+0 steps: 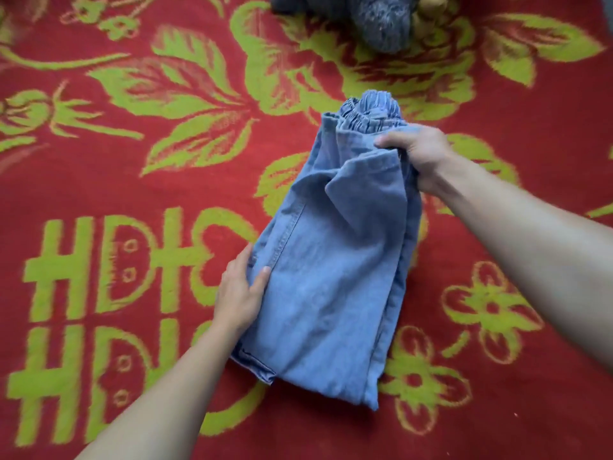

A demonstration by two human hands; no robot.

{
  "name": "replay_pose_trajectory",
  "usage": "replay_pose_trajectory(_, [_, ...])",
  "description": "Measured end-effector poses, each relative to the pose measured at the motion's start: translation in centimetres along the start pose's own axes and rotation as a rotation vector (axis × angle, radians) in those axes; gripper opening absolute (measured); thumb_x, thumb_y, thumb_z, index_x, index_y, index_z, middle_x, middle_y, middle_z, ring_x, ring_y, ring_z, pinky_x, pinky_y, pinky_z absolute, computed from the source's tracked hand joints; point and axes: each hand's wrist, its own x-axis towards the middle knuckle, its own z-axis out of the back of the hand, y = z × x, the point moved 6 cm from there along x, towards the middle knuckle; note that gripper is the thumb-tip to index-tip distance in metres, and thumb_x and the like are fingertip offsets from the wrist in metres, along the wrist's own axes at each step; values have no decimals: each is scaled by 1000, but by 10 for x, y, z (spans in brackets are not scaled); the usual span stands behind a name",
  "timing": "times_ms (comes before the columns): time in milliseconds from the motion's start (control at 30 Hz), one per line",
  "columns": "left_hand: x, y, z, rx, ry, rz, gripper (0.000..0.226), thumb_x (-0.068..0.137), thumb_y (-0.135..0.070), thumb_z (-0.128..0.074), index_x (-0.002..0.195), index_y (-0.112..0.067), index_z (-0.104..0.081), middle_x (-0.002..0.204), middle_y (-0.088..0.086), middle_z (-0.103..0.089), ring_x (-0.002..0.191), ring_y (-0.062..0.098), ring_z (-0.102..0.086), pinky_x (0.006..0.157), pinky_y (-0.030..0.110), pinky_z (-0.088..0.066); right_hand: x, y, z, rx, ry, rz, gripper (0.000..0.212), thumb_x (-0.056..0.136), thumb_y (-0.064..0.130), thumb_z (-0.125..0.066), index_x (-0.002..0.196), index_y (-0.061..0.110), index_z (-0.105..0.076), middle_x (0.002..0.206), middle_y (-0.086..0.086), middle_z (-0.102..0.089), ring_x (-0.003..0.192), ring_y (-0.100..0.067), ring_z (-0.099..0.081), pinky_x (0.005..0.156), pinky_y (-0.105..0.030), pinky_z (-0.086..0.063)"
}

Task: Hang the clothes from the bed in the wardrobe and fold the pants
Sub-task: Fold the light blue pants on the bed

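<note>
On the red blanket [99,180] with its green flowers and leaves, a little toward the far edge from the middle, lie the blue denim pants [331,277]. They are folded into a long, narrow bundle that runs from the near side up toward the far edge, tilted slightly to the right. The gathered elastic waistband [368,111] sits at the far end, and the hemmed leg ends poke out at the near left corner of the bundle.

My left hand [240,290] is at the left side of the bundle, about halfway along it. The hand lies fairly flat, with my fingers stretched out along the denim's edge and my thumb pressed down on top of the cloth near a stitched seam. I cannot tell whether any fingertip is tucked under the fabric.

My right hand [418,154] is at the right side of the bundle, just below the waistband. It grips a folded layer of the denim, thumb on top and fingers curled round beneath, lifting that part a little so the cloth puckers.

At the blanket's far edge, well apart from the pants, lies a dark grey garment [381,24], with something yellowish [428,11] just beside it on the right, too cut off to identify.
</note>
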Motion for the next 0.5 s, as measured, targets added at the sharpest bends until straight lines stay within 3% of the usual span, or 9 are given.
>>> replay_pose_trajectory(67, [-7, 12, 30, -183, -120, 97, 53, 95, -32, -55, 144, -20, -37, 116, 7, -58, 111, 25, -54, 99, 38, -39, -47, 21, -20, -113, 138, 197, 46, 66, -11, -75, 107, 7, -66, 87, -6, -71, 71, -12, -67, 69, -27, -55])
replay_pose_trajectory(133, [-17, 37, 58, -273, -210, 247, 45, 94, -35, -55, 134, -16, -47, 105, 6, -60, 100, 27, -57, 93, 37, -43, -107, 17, -46, -383, 277, 359, 51, 65, -5, -76, 111, 14, -65, 89, 6, -68, 75, -2, -63, 71, -19, -50])
replay_pose_trajectory(233, [-38, 76, 75, -390, -196, 448, 33, 87, -51, -50, 88, -18, -58, 93, 12, -66, 86, 31, -63, 84, 47, -51, -186, -40, -72, -853, 449, 558, 51, 62, 11, -61, 112, 21, -67, 99, 15, -65, 88, -10, -63, 78, -26, -48])
replay_pose_trajectory(300, [-56, 94, 73, -415, -170, 538, 37, 94, -48, -46, 75, -18, -54, 89, 16, -64, 82, 33, -62, 79, 53, -51, -224, -89, -81, -1137, 537, 727, 46, 63, 13, -52, 105, 27, -64, 103, 15, -66, 89, -17, -62, 73, -32, -44])
replay_pose_trajectory(400, [-83, 101, 59, -415, -153, 575, 58, 94, -58, -38, 98, -6, -61, 109, 26, -63, 103, 41, -60, 92, 52, -49, -252, -153, -76, -1391, 607, 762, 36, 67, 23, -46, 99, 31, -62, 118, 14, -65, 103, -15, -60, 83, -31, -39])
replay_pose_trajectory(500, [-112, 77, 37, -494, -129, 552, 73, 91, -62, -45, 135, -4, -46, 137, 18, -51, 124, 32, -49, 103, 40, -36, -259, -175, -71, -1452, 660, 691, 33, 72, 39, -56, 102, 31, -68, 129, 8, -63, 115, -18, -59, 97, -34, -46])
